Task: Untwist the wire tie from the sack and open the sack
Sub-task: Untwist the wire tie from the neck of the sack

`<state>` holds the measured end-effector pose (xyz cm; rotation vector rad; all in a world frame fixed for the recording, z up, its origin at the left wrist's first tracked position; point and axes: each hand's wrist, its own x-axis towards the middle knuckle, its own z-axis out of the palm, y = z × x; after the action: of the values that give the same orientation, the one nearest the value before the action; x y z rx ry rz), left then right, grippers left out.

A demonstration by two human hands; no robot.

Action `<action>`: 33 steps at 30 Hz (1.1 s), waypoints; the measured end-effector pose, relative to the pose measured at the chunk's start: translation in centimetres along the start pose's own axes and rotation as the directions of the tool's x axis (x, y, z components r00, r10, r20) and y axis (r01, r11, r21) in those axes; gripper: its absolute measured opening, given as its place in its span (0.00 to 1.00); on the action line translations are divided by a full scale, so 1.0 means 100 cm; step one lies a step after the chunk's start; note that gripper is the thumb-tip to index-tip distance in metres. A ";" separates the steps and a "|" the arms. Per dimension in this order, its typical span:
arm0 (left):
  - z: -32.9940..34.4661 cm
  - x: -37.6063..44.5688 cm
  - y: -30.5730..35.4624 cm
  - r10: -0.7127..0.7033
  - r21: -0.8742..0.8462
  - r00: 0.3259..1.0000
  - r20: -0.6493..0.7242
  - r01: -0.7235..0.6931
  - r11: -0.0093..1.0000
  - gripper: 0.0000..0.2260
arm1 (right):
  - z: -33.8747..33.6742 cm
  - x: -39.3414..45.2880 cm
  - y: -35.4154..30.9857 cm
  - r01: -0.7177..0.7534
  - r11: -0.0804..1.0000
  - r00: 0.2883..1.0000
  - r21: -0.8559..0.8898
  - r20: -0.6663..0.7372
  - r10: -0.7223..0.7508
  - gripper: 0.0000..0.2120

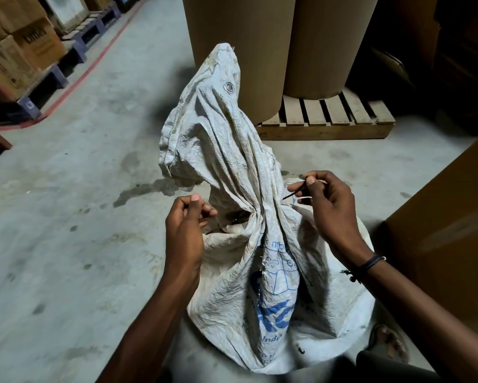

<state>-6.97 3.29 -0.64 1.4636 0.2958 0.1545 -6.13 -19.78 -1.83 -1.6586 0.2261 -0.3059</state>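
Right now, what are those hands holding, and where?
The right hand pinches one end of the dark wire tie at the sack's neck; the left hand's hold cannot be told.

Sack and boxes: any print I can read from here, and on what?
"Indi", cut off by a fold: blue print low on the sack.
"mb", partial: blue outline print higher up on the sack.
Large blue logo: creased, unreadable.
Dark print on the cardboard box: too blurred.
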 end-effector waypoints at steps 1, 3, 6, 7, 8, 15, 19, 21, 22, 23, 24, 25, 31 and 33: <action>0.000 0.000 0.001 0.004 0.016 1.000 0.004 -0.004 1.000 0.10 | -0.002 0.001 -0.001 0.008 1.000 1.000 0.004 -0.015 -0.008 0.08; 0.000 -0.001 0.001 0.009 0.040 1.000 0.016 -0.010 0.999 0.11 | -0.006 0.002 -0.004 0.003 1.000 1.000 0.022 -0.029 -0.002 0.08; 0.004 -0.006 0.000 0.057 0.092 0.997 0.049 -0.061 0.994 0.12 | -0.011 0.000 -0.007 0.008 0.999 0.999 0.046 -0.035 -0.006 0.08; 0.005 -0.008 0.000 0.086 0.127 0.994 0.068 -0.094 0.987 0.12 | -0.013 -0.001 -0.008 0.015 0.999 0.999 0.050 -0.035 -0.013 0.08; 0.006 -0.009 0.000 0.121 0.164 0.988 0.093 -0.135 0.977 0.13 | -0.015 -0.002 -0.010 0.021 0.999 0.999 0.049 -0.034 -0.020 0.08; 0.015 -0.035 0.005 0.226 0.213 0.954 0.196 -0.267 0.940 0.14 | -0.027 -0.029 -0.036 0.211 0.977 0.972 -0.041 -0.101 -0.214 0.07; 0.019 -0.062 0.009 0.321 0.281 0.899 0.298 -0.404 0.870 0.02 | -0.043 -0.058 -0.062 0.278 0.961 0.945 0.001 -0.178 -0.274 0.08; 0.020 -0.084 0.016 0.399 0.311 0.852 0.339 -0.502 0.807 0.03 | -0.050 -0.075 -0.071 0.240 0.968 0.955 0.070 -0.193 -0.223 0.09; 0.021 -0.096 0.019 0.430 0.323 0.827 0.361 -0.543 0.775 0.05 | -0.053 -0.084 -0.074 0.215 0.971 0.961 0.105 -0.198 -0.192 0.09; 0.020 -0.106 0.022 0.458 0.321 0.802 0.382 -0.580 0.748 0.05 | -0.056 -0.092 -0.074 0.192 0.972 0.966 0.133 -0.199 -0.163 0.09; 0.019 -0.117 0.025 0.487 0.321 0.777 0.399 -0.615 0.720 0.06 | -0.058 -0.103 -0.074 0.172 0.973 0.970 0.153 -0.198 -0.140 0.08; 0.017 -0.127 0.027 0.517 0.319 0.751 0.412 -0.650 0.690 0.06 | -0.060 -0.115 -0.073 0.152 0.973 0.974 0.174 -0.193 -0.117 0.08; 0.004 -0.182 0.025 0.473 0.312 0.717 0.512 -0.668 0.676 0.05 | -0.077 -0.185 -0.066 0.044 0.961 0.990 0.273 -0.141 -0.006 0.07; -0.001 -0.194 0.023 0.364 0.301 0.737 0.569 -0.599 0.742 0.01 | -0.082 -0.198 -0.069 0.006 0.948 0.992 0.319 -0.124 0.035 0.08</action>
<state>-25.27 -1.86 3.67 1.9892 -0.5262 0.1527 -27.75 -20.28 4.47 -1.3181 0.2703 -0.4158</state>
